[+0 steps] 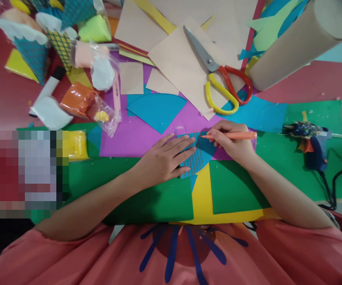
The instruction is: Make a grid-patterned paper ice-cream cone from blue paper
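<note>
My left hand (169, 160) lies flat, fingers spread, across a blue paper piece (208, 148) marked with dark parallel stripes. In my right hand (233, 140) is an orange marker (243, 135), pinched with its tip on or just above the blue piece, right of the last stripe. Part of the striped piece is hidden under my left fingers. Beneath it lie purple paper (123, 144) and green sheets (147, 198). A plain blue fan-shaped piece (159, 109) rests just beyond my hands.
Scissors (210, 65) with red and yellow handles lie on beige paper (171, 55). A glue gun (316, 146) with its cord sits at the right, below a large cardboard roll (301, 43). Paper cones (31, 51) and bagged clay (78, 99) crowd the upper left.
</note>
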{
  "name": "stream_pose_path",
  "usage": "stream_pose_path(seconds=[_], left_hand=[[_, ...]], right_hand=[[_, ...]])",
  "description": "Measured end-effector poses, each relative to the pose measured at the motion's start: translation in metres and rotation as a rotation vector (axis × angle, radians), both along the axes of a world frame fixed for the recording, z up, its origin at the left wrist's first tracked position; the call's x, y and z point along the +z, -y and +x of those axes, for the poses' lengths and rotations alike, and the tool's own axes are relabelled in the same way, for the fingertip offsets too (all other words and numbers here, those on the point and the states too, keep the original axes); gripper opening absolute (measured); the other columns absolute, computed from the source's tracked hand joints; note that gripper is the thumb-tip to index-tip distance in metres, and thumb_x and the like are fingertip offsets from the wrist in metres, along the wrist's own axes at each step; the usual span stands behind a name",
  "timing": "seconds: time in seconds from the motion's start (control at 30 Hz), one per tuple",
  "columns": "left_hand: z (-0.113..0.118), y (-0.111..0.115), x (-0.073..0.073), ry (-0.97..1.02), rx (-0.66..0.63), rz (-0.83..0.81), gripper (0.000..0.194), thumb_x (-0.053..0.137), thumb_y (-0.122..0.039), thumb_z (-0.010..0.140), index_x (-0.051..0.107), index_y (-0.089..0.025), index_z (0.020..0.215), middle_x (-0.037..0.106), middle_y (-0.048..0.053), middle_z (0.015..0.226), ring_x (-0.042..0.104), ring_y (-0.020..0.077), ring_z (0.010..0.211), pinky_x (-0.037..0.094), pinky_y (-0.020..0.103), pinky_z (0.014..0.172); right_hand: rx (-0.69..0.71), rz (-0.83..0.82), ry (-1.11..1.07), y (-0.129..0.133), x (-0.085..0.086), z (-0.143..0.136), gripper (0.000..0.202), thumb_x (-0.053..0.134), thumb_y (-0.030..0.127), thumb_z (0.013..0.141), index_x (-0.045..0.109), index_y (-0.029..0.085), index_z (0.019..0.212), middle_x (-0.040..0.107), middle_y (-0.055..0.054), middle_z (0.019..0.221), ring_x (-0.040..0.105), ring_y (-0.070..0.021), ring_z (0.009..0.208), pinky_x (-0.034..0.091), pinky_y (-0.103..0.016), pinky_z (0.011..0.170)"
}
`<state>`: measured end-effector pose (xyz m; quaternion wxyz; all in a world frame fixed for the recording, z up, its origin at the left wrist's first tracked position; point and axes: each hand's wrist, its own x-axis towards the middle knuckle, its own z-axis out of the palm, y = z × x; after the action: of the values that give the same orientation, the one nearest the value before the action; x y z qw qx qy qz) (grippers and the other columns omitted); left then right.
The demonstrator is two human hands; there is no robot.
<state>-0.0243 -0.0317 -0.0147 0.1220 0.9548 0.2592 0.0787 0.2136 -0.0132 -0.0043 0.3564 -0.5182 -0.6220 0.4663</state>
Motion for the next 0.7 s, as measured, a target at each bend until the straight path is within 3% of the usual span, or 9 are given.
stream_pose_path(seconds=[0.3, 0.43, 0.7], left_hand=[[-0.0003, 0.0001, 0.0000, 0.001, -0.004, 0.008, 0.046, 0.042, -0.042, 0.100, 0.054, -0.014, 0.135, 0.050, 0.015, 0.146, 0.047, 0.0265, 0.135, 0.033, 0.045, 0.114], [-0.0007, 0.0002, -0.0006, -0.018, 0.021, -0.008, 0.046, 0.042, -0.042, 0.100, 0.050, -0.019, 0.140, 0.046, 0.012, 0.150, 0.045, 0.0246, 0.137, 0.027, 0.046, 0.118], [-0.0006, -0.0005, -0.0007, -0.013, 0.046, 0.029, 0.045, 0.042, -0.041, 0.100, 0.051, -0.019, 0.139, 0.048, 0.013, 0.149, 0.045, 0.0259, 0.137, 0.027, 0.048, 0.118]], right_hand=[[-0.016, -0.083, -0.047, -0.0018, 0.0044, -0.0016, 0.017, 0.054, 0.016, 0.073, 0.060, 0.017, 0.057, 0.062, 0.001, 0.054, 0.051, -0.0072, 0.044, 0.039, -0.021, 0.043], [-0.067, -0.058, -0.083, 0.0005, 0.0033, -0.0001, 0.019, 0.057, 0.022, 0.078, 0.061, 0.017, 0.061, 0.063, 0.001, 0.056, 0.052, -0.0074, 0.044, 0.040, -0.021, 0.043], [0.012, -0.009, -0.004, 0.0011, -0.0010, 0.0011, 0.027, 0.062, 0.037, 0.086, 0.063, 0.017, 0.068, 0.065, -0.002, 0.063, 0.055, -0.0091, 0.051, 0.042, -0.023, 0.046]])
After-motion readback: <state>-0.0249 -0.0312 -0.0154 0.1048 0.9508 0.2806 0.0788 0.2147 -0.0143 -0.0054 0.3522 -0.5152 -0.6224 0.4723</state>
